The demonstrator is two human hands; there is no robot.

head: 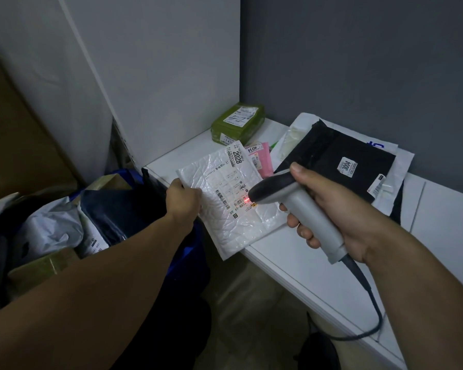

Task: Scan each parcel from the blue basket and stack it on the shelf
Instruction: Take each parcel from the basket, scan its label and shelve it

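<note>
My left hand [183, 200] grips the left edge of a white bubble-wrap parcel [225, 220] labelled 2028, held flat over the front corner of the white shelf [292, 263]. My right hand [329, 206] holds a grey barcode scanner [292, 206] by its handle, its dark head pointing left at the parcel's label. A red light spot glows on the label just under the scanner's nose. The blue basket [190, 252] stands low on the left, filled with several parcels, among them a dark bag [118, 209] and a grey bag [51, 228].
On the shelf lie a green parcel [238, 124] at the back, a pink parcel [259, 158] marked 4014, and a black bag [340, 161] marked 3004 on top of white bags. The scanner's cable [369, 311] hangs over the shelf's front edge. A white panel rises on the left.
</note>
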